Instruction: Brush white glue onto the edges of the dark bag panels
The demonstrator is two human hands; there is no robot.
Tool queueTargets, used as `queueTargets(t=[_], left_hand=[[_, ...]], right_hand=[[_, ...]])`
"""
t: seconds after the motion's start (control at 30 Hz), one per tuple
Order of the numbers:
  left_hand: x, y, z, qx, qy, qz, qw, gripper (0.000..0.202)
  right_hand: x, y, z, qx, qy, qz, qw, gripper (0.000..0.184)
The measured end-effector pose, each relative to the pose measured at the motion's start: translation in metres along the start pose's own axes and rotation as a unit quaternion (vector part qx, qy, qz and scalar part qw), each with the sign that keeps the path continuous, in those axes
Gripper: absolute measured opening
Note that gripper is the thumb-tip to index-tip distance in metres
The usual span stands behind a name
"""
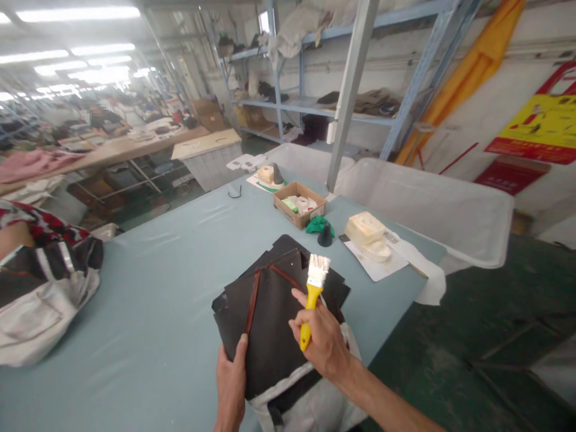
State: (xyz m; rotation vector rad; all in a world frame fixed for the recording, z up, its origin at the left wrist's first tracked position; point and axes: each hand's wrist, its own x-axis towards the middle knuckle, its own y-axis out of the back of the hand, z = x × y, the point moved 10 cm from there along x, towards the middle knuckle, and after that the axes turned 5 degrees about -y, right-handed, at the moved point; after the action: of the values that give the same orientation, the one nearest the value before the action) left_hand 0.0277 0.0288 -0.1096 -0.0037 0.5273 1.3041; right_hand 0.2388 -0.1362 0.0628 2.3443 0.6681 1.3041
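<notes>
A stack of black sheets [270,330] lies on the table in front of me, with thin reddish-brown strips [253,300] on its upper face. My left hand [231,381] grips the left edge of the sheets, its thumb on top and its fingers hidden beneath. In my right hand [324,336] is a paintbrush [312,294] with a yellow handle, its whitish bristles pointing up and away. My right index finger reaches toward the black surface; whether it touches I cannot tell. Light grey cloth [310,405] lies under the near edge of the sheets.
On the blue-grey table [171,300] stand a cardboard box [292,216] of small items, a green cloth [318,225], a black cone [324,236] and a cream-coloured tub [365,231]. White plastic bins [432,210] border the far side. Another person's patterned sleeve [40,221] and grey-black cloth are at left.
</notes>
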Motion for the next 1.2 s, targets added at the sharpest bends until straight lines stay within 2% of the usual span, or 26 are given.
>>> queueTargets(t=[0.07,0.13,0.23,0.37,0.47,0.53,0.63,0.73,0.83,0.9,0.97,1.03,1.1,1.2], left_hand=[[-0.002,0.001,0.0,0.02,-0.003,0.014,1.0,0.06],[-0.004,-0.002,-0.003,0.035,-0.001,0.022,0.999,0.056],[-0.012,-0.019,-0.012,0.029,0.007,0.019,0.999,0.05],[-0.028,-0.043,-0.025,0.039,0.004,0.028,0.999,0.051],[-0.034,-0.047,-0.031,0.031,0.013,0.026,0.999,0.054],[-0.031,-0.041,-0.031,0.011,0.032,0.018,0.999,0.054],[-0.022,-0.034,-0.023,-0.067,0.084,0.0,0.994,0.055],[-0.01,-0.038,-0.005,-0.159,0.152,-0.019,0.975,0.051],[0.005,-0.041,0.019,-0.165,0.174,-0.003,0.971,0.043],[0.014,-0.047,0.03,-0.155,0.185,-0.018,0.97,0.041],[0.017,-0.051,0.031,-0.148,0.21,-0.03,0.966,0.041],[0.018,-0.048,0.028,-0.15,0.218,-0.008,0.964,0.045],[0.018,-0.041,0.027,-0.151,0.205,0.022,0.967,0.051],[0.018,-0.04,0.025,-0.142,0.193,0.021,0.971,0.053]], right_hand=[[0.008,-0.02,0.019,-0.038,0.01,-0.006,0.999,0.018],[0.012,-0.038,0.049,-0.081,0.0,-0.016,0.997,0.018],[0.012,-0.061,0.097,-0.13,-0.002,-0.047,0.99,0.017],[0.006,-0.074,0.152,-0.153,-0.01,-0.059,0.986,0.017],[0.004,-0.074,0.176,-0.148,-0.033,-0.059,0.987,0.012],[0.003,-0.072,0.179,-0.134,-0.043,-0.064,0.988,0.006],[0.008,-0.063,0.169,-0.093,-0.048,-0.059,0.993,0.007],[0.019,-0.051,0.158,-0.043,-0.051,-0.044,0.997,0.009],[0.033,-0.042,0.152,0.019,-0.057,-0.026,0.998,0.011],[0.041,-0.036,0.147,0.073,-0.056,-0.007,0.996,0.011],[0.046,-0.032,0.142,0.13,-0.062,0.004,0.99,0.017],[0.049,-0.03,0.139,0.167,-0.079,0.008,0.983,0.025],[0.051,-0.028,0.139,0.164,-0.109,0.013,0.98,0.024],[0.055,-0.025,0.135,0.123,-0.139,0.011,0.983,0.016]])
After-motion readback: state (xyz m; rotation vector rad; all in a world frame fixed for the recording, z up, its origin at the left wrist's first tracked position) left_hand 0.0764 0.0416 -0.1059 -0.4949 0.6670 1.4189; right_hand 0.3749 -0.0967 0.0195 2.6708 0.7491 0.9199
